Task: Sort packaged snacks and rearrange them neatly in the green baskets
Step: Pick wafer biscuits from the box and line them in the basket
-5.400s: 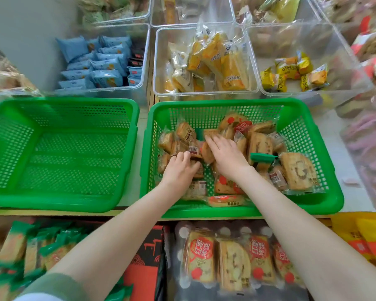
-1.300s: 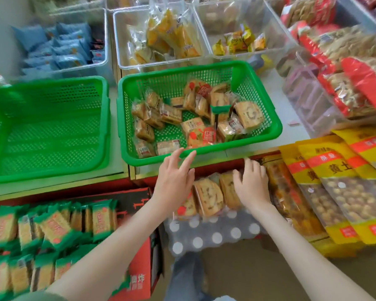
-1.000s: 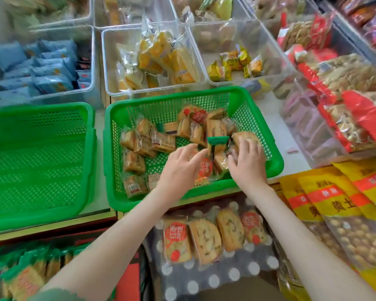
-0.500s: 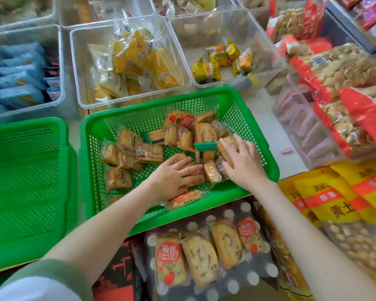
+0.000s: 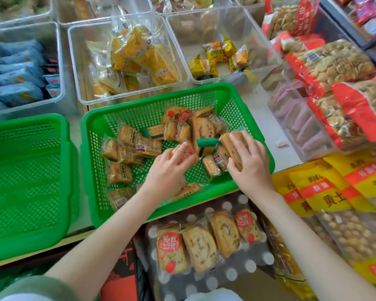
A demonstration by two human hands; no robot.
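**A:** Where are the hands?

**B:** Both are inside the green basket (image 5: pixel 87 170). The left hand (image 5: pixel 167 170) grips a red-labelled packet (image 5: pixel 186 153), fingers curled over it. The right hand (image 5: pixel 252 168) is curled round a cake-slice packet (image 5: pixel 227 143), close against the basket's right wall.

**A:** What lies between them?

**B:** A green clip (image 5: pixel 206 142) and a couple of small packets. Past the fingertips more packets are stacked toward the far wall.

**A:** Any open room?

**B:** Bare mesh shows just left of the left hand, before the loose packets (image 5: pixel 128 148), and along the near wall under that wrist. Further left, touching rim to rim, sits the second green basket (image 5: pixel 30 170), its mesh floor in full view.

**A:** And around the edges?

**B:** Clear bins (image 5: pixel 126 61) crowd the far rim. A polka-dot bag (image 5: pixel 204 242) lies below both wrists, and yellow bags (image 5: pixel 334 192) lie right of the right forearm.
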